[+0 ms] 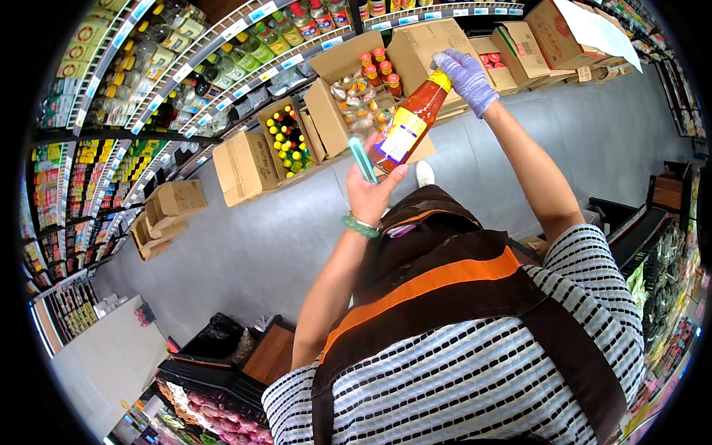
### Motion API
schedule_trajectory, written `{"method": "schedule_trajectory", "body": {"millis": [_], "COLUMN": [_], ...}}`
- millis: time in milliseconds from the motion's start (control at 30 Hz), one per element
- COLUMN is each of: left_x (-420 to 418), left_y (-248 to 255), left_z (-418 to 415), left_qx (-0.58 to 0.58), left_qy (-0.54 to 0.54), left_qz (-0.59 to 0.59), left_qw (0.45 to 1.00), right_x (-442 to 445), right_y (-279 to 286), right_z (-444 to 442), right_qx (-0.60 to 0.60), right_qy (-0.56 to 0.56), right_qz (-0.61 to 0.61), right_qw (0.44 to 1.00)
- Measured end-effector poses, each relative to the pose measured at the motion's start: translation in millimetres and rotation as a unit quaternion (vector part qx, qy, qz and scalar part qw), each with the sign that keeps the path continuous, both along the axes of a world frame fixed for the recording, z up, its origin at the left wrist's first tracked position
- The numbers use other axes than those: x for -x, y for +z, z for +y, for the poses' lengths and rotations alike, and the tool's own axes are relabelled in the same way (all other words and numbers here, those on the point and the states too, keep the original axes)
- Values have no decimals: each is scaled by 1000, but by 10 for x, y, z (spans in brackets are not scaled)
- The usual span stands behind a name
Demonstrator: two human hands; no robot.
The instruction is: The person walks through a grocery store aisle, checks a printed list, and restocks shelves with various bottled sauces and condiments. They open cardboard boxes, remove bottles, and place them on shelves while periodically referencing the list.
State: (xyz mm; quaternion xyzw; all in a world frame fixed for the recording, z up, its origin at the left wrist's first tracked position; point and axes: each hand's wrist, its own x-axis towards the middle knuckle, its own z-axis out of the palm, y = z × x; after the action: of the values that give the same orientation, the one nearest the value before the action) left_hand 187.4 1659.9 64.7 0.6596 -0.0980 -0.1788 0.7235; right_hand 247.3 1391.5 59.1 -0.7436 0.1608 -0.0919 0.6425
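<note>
A glass bottle of red sauce [412, 119] with a yellow cap is held tilted before me. My gloved right hand [465, 79] grips it around the cap and neck. Near its base is my bare left hand [374, 183], with the thumb and fingers around the bottom end. A turquoise utility knife or similar slim tool [362, 159] is also held in the left hand. Beyond the bottle stands an open carton [329, 119] with several red-capped bottles [384, 68] and other bottles wrapped in clear plastic [356, 105].
Another carton [245, 167] with yellow-capped bottles [289, 136] stands to the left. Shelves of bottles [261, 39] run along the back. More cartons [514, 47] line the floor at right. Empty-looking boxes [167, 214] lie left. Produce bins [217, 406] are behind me.
</note>
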Motion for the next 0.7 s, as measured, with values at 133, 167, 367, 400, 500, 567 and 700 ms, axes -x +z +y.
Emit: {"method": "schedule_trajectory", "body": {"millis": [133, 167, 367, 400, 500, 567, 700], "left_x": [12, -6, -97, -120, -172, -196, -246], "left_y": [-26, -26, -143, -126, -90, -102, -146], "left_z": [-304, -372, -765, -826, -976, -1058, -1223], "left_qx": [37, 37, 38, 43, 38, 41, 70], "left_qy": [19, 22, 38, 38, 44, 53, 74], "left_qz": [-4, 2, 13, 20, 43, 63, 80], "left_qw": [999, 999, 999, 998, 997, 996, 992], "right_x": [-130, -165, -332, -368, -471, -538, -689], "right_y": [-4, 26, 144, 126, 72, 60, -29], "right_z": [-223, -282, -627, -687, -824, -881, -1019], "right_qx": [48, 64, 93, 93, 92, 90, 102], "right_qy": [-19, -5, 33, 36, 48, 57, 74], "right_qz": [20, 22, 69, 67, 63, 65, 67], "right_qw": [998, 998, 993, 993, 993, 992, 990]}}
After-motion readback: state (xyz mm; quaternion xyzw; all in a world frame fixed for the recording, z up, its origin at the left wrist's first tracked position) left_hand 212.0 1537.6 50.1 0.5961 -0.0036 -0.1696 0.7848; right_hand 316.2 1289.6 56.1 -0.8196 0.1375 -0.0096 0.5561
